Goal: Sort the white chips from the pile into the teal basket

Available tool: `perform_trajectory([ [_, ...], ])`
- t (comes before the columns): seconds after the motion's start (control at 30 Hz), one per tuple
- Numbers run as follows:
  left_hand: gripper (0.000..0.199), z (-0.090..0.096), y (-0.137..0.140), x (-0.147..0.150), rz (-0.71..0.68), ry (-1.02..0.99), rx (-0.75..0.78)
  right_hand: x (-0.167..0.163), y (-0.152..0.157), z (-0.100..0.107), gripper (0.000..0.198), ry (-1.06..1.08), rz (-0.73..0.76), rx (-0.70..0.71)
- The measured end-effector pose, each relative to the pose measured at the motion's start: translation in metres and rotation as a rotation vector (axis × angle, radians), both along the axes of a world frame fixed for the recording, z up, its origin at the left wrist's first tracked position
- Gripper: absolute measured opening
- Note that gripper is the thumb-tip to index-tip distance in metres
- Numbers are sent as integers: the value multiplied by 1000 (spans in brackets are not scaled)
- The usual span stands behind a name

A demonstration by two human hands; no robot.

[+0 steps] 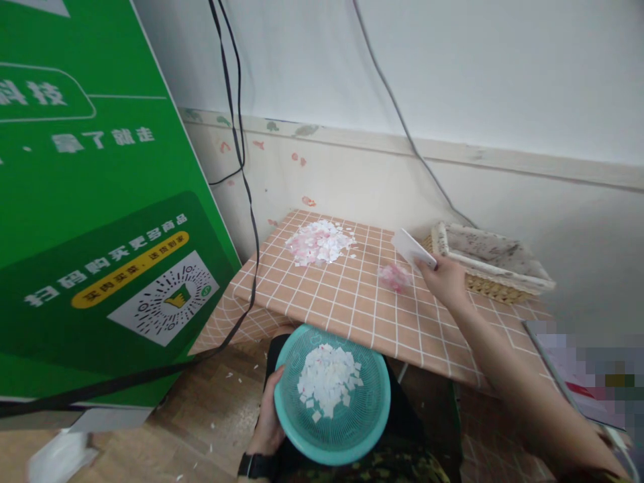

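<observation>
The right hand (445,280) has its fingers closed on the end of a flat white card (413,249). The left hand (270,417) grips a teal strainer bowl (333,457) at nine o'clock on its rim, thumb uppermost, other fingers mostly hidden; inside lie white paper squares (328,377). The bowl sits at seven o'clock from the card, by the near edge of the checked worktop (347,312). Also from the card, a small pinkish heap (395,277) lies near at seven o'clock, a larger white-and-pink pile (320,243) at nine, and a lined wicker basket (496,287) at three.
</observation>
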State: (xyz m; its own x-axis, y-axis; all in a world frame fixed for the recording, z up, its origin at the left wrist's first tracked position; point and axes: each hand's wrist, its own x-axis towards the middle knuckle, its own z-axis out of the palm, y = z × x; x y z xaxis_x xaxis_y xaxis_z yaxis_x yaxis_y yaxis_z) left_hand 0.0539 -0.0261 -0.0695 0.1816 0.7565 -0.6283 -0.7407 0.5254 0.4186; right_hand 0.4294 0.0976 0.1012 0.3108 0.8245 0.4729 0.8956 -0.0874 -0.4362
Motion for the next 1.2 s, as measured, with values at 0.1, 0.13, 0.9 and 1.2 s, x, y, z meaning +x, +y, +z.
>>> perform_trajectory([
  [0.1,26,-1,0,1,-5,-13,7,-10,-22,-14,34,-184,-119,-15],
  [0.13,27,-1,0,1,-7,-20,13,-14,-26,-18,34,-220,-133,-32],
  [0.9,24,23,-4,6,43,-53,60,-82,40,4,37,-163,-31,-123],
  [1.2,29,19,-3,5,0,-63,79,-91,62,1,36,-112,-88,-203],
])
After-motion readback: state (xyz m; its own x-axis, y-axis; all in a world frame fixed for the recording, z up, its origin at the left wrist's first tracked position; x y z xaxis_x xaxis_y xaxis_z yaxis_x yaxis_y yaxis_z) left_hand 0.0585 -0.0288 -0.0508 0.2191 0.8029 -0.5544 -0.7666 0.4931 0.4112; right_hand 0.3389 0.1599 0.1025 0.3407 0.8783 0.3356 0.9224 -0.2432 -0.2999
